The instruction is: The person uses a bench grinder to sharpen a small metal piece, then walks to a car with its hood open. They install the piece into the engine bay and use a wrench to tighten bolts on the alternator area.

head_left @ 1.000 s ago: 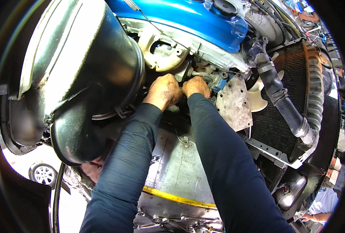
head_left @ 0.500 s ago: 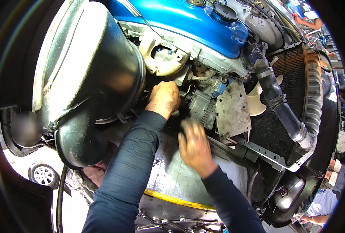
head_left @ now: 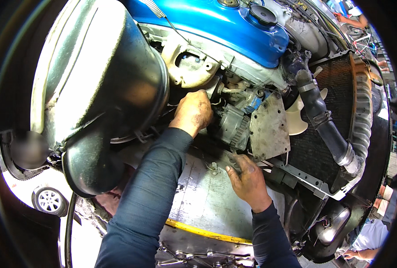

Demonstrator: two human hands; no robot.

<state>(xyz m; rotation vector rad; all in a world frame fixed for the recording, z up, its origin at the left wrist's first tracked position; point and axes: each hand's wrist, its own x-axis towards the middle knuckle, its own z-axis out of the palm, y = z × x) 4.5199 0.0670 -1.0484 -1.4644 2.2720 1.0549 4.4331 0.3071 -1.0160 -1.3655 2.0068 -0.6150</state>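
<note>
My left hand (head_left: 193, 112) reaches into the engine bay, closed in a fist just below the cream metal manifold (head_left: 191, 73). Whatever its fingers grip is hidden behind the knuckles. To its right sits the finned alternator (head_left: 234, 127), beside a flat grey plate with holes (head_left: 270, 129). My right hand (head_left: 248, 182) is lower right, at the upper edge of the grey metal panel (head_left: 198, 187). Its thumb and fingers are apart and I see nothing held, though the fingertips are in shadow. A small bolt-like piece (head_left: 213, 168) lies on the panel left of the thumb.
A large dark cylindrical housing (head_left: 131, 76) fills the left. Behind is the blue valve cover (head_left: 212, 31). On the right are a radiator (head_left: 332, 111), a black hose (head_left: 321, 118) and a pale fan (head_left: 296, 118). A yellow strip (head_left: 207, 230) edges the panel. People stand far right.
My right hand has moved right and down, away from the alternator, to the panel's upper edge. The left fist stays almost in place. The small piece on the panel is now uncovered.
</note>
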